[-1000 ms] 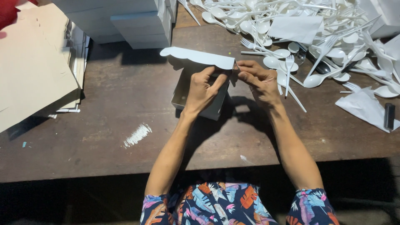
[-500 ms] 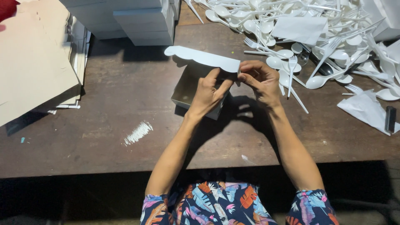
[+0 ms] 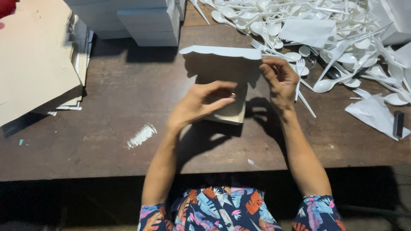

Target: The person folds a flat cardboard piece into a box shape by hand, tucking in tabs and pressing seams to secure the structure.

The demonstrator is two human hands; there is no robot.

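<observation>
Broadly, a dark brown wooden worktop [image 3: 107,141] fills the view, its near edge running just above the person's patterned shorts. At the far right corner lies a big loose heap of white plastic spoons and forks [image 3: 308,25], spilling toward the right edge. Along the left edge sits a stack of flat tan cardboard sheets [image 3: 30,64], and at the far edge, left of centre, stand stacked white boxes [image 3: 145,21]. A crumpled white paper wrapper [image 3: 372,113] lies near the right edge with a small black marker-like object [image 3: 398,124] on it.

Near the middle of the worktop is a paper pouch [image 3: 222,75], tan-bodied with a white scalloped flap along its far side, resting on the wood. The left hand [image 3: 201,105] lies across its near part, fingers held together and curled, thumb on top, pressing the pouch down. The right hand [image 3: 280,81] is at the pouch's right corner, fingers pinching the end of the flap beside a white fork [image 3: 299,79].

To do this well, I judge the left hand should hold the body flat while the right draws the flap evenly, so the mouth opens without creasing or tearing the scalloped edge.
</observation>
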